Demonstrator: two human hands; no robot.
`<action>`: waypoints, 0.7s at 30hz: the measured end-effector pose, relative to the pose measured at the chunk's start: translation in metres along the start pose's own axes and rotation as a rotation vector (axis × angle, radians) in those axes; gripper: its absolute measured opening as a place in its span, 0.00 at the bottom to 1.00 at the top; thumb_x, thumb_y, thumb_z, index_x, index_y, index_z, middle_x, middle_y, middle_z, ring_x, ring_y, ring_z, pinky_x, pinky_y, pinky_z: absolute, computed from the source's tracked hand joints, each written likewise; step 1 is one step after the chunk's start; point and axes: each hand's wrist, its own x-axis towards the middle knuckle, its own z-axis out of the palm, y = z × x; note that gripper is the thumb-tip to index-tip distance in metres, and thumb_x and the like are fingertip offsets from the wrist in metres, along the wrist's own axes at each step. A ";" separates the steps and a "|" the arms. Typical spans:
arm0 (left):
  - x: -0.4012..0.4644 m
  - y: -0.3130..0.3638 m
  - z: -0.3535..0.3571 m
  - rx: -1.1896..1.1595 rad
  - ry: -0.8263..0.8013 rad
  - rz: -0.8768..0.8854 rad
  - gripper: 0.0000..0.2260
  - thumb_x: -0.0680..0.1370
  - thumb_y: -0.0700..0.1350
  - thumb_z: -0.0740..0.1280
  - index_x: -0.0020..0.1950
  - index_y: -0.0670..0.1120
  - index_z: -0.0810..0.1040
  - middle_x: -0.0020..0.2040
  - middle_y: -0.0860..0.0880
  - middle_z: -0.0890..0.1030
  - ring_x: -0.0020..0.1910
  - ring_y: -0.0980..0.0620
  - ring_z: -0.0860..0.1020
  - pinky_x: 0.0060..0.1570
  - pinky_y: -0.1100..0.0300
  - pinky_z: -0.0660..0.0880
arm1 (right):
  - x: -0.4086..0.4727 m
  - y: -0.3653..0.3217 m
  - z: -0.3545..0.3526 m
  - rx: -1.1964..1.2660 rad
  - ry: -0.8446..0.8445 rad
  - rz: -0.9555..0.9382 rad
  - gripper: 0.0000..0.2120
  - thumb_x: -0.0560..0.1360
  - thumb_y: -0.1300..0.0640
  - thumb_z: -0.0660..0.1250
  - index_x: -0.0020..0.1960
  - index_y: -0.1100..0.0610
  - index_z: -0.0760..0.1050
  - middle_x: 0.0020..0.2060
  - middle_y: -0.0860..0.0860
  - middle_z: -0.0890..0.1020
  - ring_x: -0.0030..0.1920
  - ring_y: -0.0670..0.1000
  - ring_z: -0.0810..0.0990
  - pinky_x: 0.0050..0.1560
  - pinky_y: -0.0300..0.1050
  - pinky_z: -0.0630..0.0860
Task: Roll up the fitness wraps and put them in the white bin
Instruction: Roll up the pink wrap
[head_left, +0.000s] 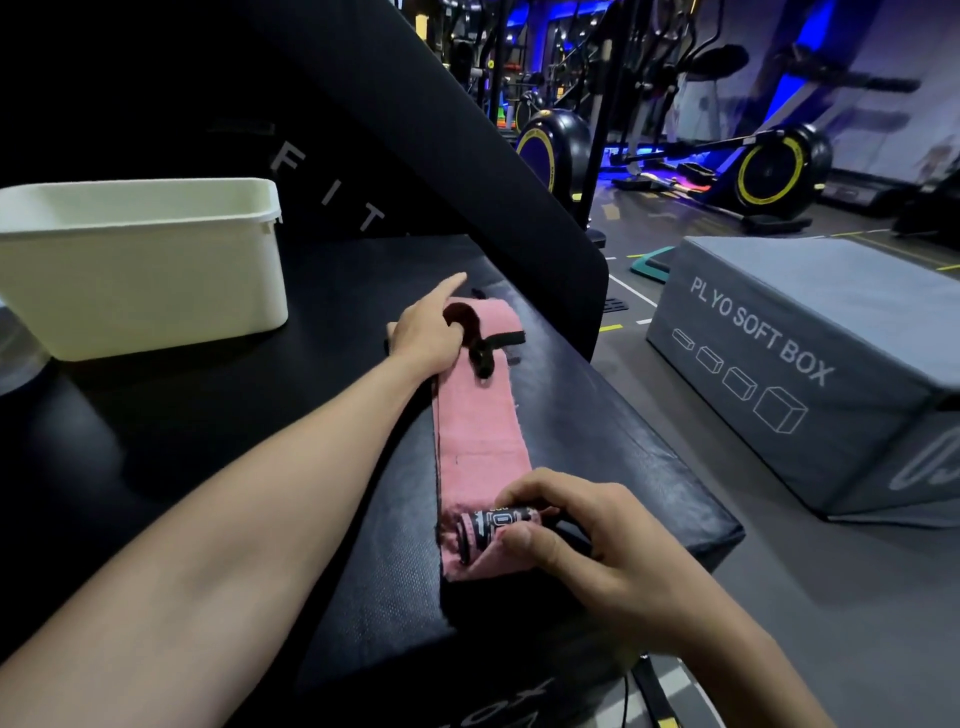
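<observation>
- One pink wrap (480, 421), flat on black table (208, 415), near end rolled.
- Right hand (592, 540) pinches the roll.
- Left hand (428, 332) presses far end, forefinger straight.
- White bin (140, 270) well left.

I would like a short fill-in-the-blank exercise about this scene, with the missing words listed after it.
1. The fitness wrap lying on the black box is ____ in colour.
2. The rolled end of the wrap is pinched by the ____ hand.
3. The left hand presses on the ____ end of the wrap.
4. The white bin stands to the ____ of the wrap.

Missing words: pink; right; far; left
</observation>
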 end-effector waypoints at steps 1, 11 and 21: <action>0.004 -0.003 0.001 -0.012 0.025 0.015 0.28 0.78 0.38 0.63 0.75 0.62 0.69 0.67 0.50 0.81 0.69 0.43 0.75 0.72 0.47 0.67 | 0.000 0.000 0.000 -0.002 -0.001 -0.001 0.12 0.81 0.43 0.65 0.57 0.49 0.79 0.49 0.43 0.84 0.51 0.49 0.83 0.52 0.54 0.77; 0.033 -0.005 0.005 0.249 0.093 -0.002 0.11 0.79 0.39 0.65 0.58 0.50 0.82 0.59 0.44 0.81 0.59 0.38 0.80 0.53 0.49 0.75 | 0.003 -0.004 0.001 -0.012 -0.004 0.025 0.09 0.79 0.44 0.67 0.55 0.47 0.80 0.45 0.44 0.83 0.47 0.50 0.82 0.50 0.54 0.77; 0.055 0.003 0.008 0.374 0.129 -0.127 0.14 0.83 0.46 0.60 0.63 0.41 0.78 0.63 0.37 0.79 0.63 0.36 0.77 0.56 0.47 0.74 | 0.002 -0.003 0.000 0.012 -0.002 0.038 0.11 0.79 0.43 0.67 0.56 0.46 0.80 0.48 0.42 0.84 0.50 0.49 0.83 0.51 0.52 0.77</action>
